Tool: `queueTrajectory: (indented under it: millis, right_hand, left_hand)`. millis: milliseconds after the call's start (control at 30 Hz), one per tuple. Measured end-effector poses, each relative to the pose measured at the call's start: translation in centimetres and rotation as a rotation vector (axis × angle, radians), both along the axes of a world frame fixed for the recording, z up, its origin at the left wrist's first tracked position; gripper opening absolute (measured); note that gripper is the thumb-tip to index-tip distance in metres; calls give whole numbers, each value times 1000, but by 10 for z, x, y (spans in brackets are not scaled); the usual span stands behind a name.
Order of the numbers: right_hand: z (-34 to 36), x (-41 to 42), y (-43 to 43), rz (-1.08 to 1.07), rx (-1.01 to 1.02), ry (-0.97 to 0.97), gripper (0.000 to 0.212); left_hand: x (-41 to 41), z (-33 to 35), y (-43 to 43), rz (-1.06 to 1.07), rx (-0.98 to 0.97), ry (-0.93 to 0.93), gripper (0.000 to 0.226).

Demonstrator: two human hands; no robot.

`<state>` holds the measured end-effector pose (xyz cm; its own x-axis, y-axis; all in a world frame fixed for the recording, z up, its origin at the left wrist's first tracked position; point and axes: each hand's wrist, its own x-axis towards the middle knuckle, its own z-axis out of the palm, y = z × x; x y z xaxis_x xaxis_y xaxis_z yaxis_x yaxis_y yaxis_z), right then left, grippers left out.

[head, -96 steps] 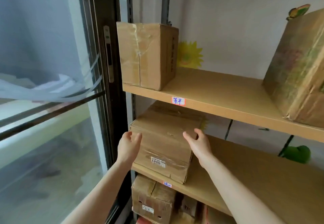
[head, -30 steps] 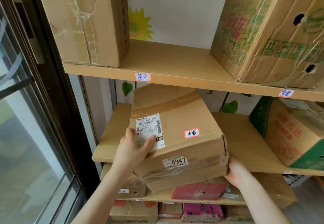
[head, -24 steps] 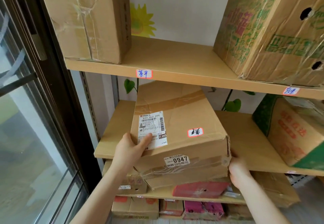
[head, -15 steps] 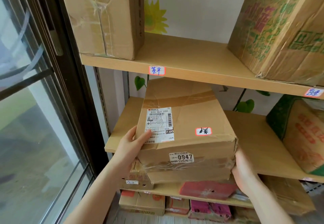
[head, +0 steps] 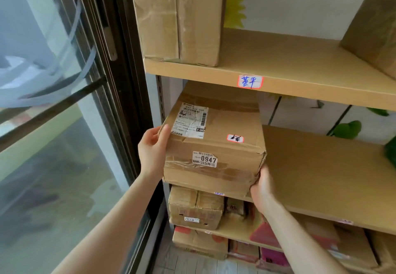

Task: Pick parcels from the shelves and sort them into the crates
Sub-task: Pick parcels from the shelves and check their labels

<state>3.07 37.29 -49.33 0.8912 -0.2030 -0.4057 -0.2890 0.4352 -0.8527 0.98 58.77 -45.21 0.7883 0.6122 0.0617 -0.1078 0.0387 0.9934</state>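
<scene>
A brown cardboard parcel [head: 216, 145] with a white shipping label, a small red-edged sticker and a "0947" tag sits at the left end of the middle shelf [head: 321, 177], its front hanging over the shelf edge. My left hand [head: 153, 147] grips its upper left corner, thumb on top. My right hand [head: 262, 188] holds its lower right corner from below. No crate is in view.
A tall taped box [head: 177, 16] stands on the upper shelf [head: 300, 74] directly above, and another box [head: 372, 27] is at its right end. Several smaller parcels [head: 195, 207] fill the lower shelves. A dark-framed glass door [head: 120, 102] runs along the left.
Since the earliest frame both hands closed on the parcel and drew its front over the shelf edge. In the last second the view swung left; the grip stays the same.
</scene>
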Motion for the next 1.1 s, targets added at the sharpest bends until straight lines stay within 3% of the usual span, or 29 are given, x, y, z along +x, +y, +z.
queueTrajectory:
  millis: [67,267,433,567,700,767,867,967,1100]
  right_hand:
    - [-5,2,9,29,-91,-12,38]
    - [-17,13,17,-40,-64,20,36]
    - [-36,1,9,-116,-128,14,20]
    - [-80,-49,8,-197,-296,-114,25]
    - [-147,-56,17,-27,-483,12,22]
    - [-175,-35,21,71,-537,104,15]
    - [-201,2,30,190,-601,178,29]
    - [-220,25,40,296,-573,264,57]
    - [-242,33,45,341,-515,311,60]
  left_hand:
    - [4,-3,6,6,48,-3,22]
    - [11,-10,12,-7,142,-18,22]
    - [-7,-56,15,134,-21,-17,30]
    - [-30,-138,17,183,-65,286,24]
    - [-22,-198,15,-56,170,593,35]
    - [-8,-218,15,-132,237,629,46]
    - [13,-244,17,-163,255,667,60]
    - [23,-267,13,-207,196,675,41]
    - [19,-289,12,-192,179,581,35]
